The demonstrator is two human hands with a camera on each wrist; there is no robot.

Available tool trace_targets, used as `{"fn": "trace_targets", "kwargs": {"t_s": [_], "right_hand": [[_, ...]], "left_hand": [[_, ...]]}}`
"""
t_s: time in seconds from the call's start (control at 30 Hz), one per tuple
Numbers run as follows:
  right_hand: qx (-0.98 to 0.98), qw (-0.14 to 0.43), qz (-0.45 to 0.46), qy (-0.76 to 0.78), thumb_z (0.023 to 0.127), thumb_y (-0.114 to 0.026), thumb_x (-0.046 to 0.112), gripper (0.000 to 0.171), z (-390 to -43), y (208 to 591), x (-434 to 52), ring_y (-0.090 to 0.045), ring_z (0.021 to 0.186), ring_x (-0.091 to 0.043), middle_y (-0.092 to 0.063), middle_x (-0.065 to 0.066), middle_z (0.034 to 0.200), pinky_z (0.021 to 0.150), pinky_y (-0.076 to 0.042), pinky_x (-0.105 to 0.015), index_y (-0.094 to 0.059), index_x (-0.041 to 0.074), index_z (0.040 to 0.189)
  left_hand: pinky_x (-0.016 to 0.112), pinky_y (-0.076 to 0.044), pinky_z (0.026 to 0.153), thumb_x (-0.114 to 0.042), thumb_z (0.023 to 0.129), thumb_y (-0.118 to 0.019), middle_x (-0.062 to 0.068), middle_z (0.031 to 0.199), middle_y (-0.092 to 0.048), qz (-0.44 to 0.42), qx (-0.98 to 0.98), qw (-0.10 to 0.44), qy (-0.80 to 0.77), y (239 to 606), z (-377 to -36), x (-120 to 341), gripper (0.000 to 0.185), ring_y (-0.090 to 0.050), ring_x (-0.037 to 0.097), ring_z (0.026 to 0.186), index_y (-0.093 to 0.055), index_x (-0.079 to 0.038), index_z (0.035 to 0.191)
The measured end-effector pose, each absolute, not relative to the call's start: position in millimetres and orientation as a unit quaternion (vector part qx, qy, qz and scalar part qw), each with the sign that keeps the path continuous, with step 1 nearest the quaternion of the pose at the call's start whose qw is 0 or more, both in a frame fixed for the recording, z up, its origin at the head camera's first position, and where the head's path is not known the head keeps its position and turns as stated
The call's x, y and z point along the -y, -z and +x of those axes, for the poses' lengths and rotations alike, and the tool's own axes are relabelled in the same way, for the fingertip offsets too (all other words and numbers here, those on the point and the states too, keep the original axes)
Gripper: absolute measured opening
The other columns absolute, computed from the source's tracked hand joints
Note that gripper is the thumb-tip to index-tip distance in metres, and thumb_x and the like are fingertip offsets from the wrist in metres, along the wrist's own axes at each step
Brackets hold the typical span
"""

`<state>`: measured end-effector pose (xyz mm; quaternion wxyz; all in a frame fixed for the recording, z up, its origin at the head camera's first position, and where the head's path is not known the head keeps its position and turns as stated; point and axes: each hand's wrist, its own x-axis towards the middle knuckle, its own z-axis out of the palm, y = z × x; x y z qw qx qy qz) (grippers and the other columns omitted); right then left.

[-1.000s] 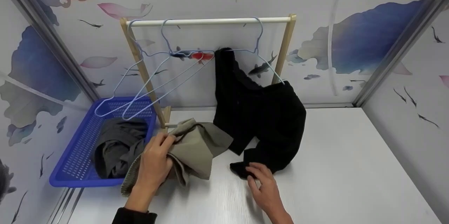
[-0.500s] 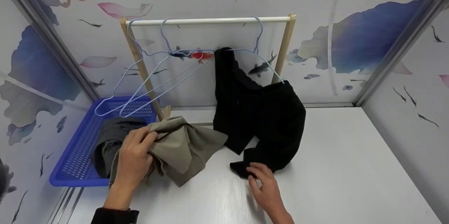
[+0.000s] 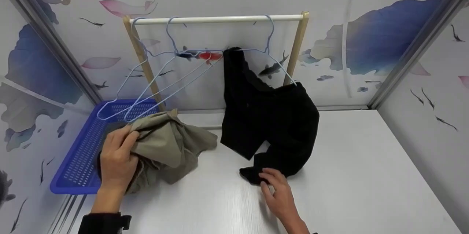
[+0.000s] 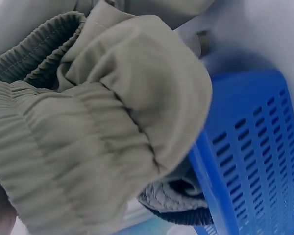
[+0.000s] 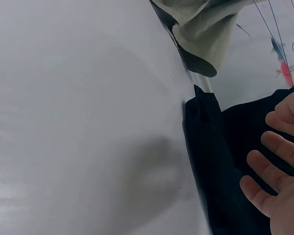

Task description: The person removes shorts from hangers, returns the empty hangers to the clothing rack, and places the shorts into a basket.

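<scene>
A khaki elastic-edged garment (image 3: pixel 165 142) is gripped by the left hand (image 3: pixel 118 162) at the right side of the blue perforated basket (image 3: pixel 73 190), the right hand (image 3: pixel 280 193) being held loose-fingered and unladen well right of that basket; trailing folds are best gathered clear of its rim.

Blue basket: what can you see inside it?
In the head view, a dark grey garment is partly visible in the basket. The khaki garment and left hand cover the rest; anything beneath cannot be seen.

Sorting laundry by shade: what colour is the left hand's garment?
The garment is greyish khaki, seen best in the left wrist view.
</scene>
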<state>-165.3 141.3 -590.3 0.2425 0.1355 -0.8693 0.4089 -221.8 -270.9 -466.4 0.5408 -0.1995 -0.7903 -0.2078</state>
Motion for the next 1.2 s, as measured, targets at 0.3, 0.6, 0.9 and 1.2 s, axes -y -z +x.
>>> {"fn": "trace_targets", "kwargs": {"t_s": [0.3,0.6,0.9,1.2], "right_hand": [[0.869,0.243,0.134,-0.409,0.088,-0.071,-0.007,0.023,-166,589,-142,-0.065,0.113,-0.031,-0.068,-0.010,0.122,0.090,-0.055,-0.044,-0.076,0.002,0.109],[0.871,0.234,0.128,-0.413,0.089,-0.071,-0.005,0.022,-166,589,-142,-0.064,0.114,-0.031,-0.068,-0.009,0.123,0.093,-0.054,-0.046,-0.076,0.003,0.110],[0.872,0.225,0.118,-0.419,0.090,-0.071,-0.004,0.021,-165,592,-141,-0.064,0.115,-0.030,-0.068,-0.008,0.123,0.094,-0.054,-0.046,-0.076,0.004,0.109],[0.868,0.232,0.124,-0.420,0.090,-0.070,-0.004,0.021,-165,591,-140,-0.065,0.113,-0.030,-0.068,-0.008,0.123,0.093,-0.054,-0.045,-0.077,0.005,0.109]], "left_hand": [[0.039,-0.045,0.101,0.020,0.081,-0.051,0.025,0.109,-0.066,-0.178,0.756,0.589,0.223,451,-224,286,0.030,-0.058,0.046,0.099,-0.069,0.002,0.098],[0.045,-0.047,0.100,0.017,0.087,-0.052,0.025,0.108,-0.066,-0.134,0.760,0.605,0.195,454,-224,301,0.024,-0.058,0.049,0.098,-0.068,0.002,0.097],[0.064,-0.043,0.084,0.015,0.084,-0.049,0.025,0.107,-0.066,-0.119,0.783,0.596,0.137,481,-223,310,0.027,-0.056,0.048,0.096,-0.068,0.002,0.098],[0.067,-0.039,0.089,0.020,0.082,-0.051,0.027,0.121,-0.062,-0.039,0.876,0.467,0.112,505,-221,321,0.035,-0.052,0.052,0.107,-0.065,0.003,0.109]]}}
